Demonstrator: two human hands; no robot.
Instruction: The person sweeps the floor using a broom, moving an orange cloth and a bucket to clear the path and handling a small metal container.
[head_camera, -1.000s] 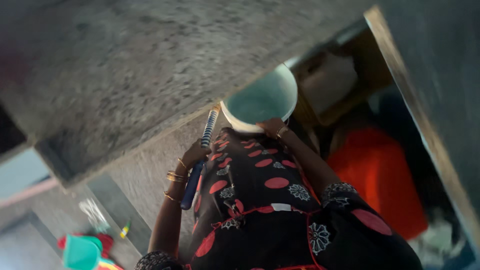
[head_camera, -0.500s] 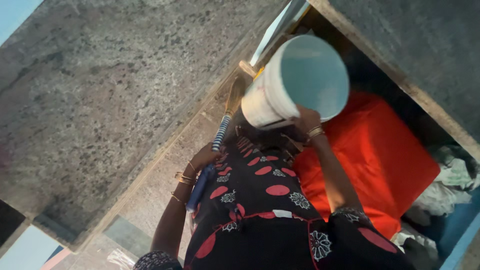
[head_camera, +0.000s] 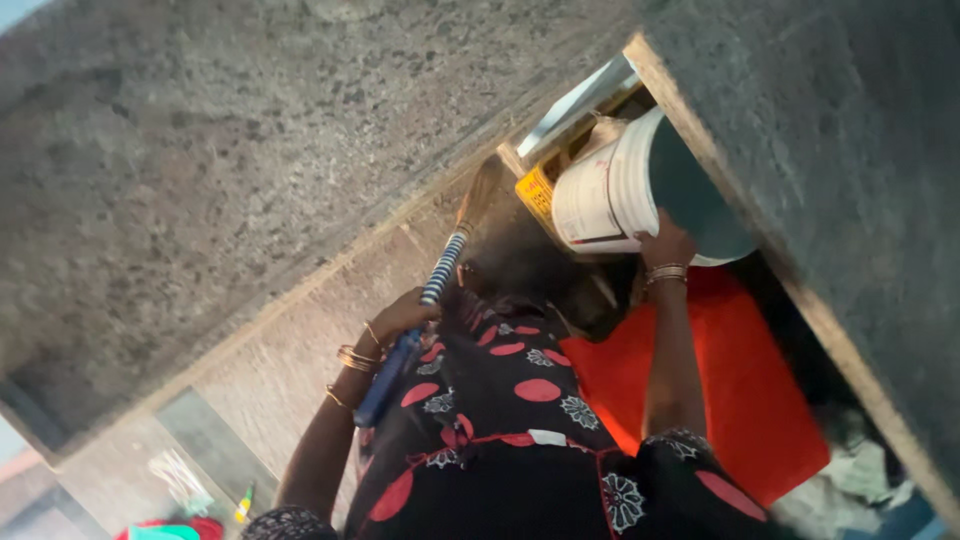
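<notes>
Overhead, white bucket (head_camera: 610, 200) in right hand (head_camera: 665, 245)

Speckled grey stone floor (head_camera: 200, 170), red mat (head_camera: 740, 400) lying on it, crumpled cloth (head_camera: 850, 480) beside.

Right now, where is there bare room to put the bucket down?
The grey stone floor left of the broom is bare. The alcove where the right hand holds the white bucket is crowded: yellow box, red cloth.
</notes>
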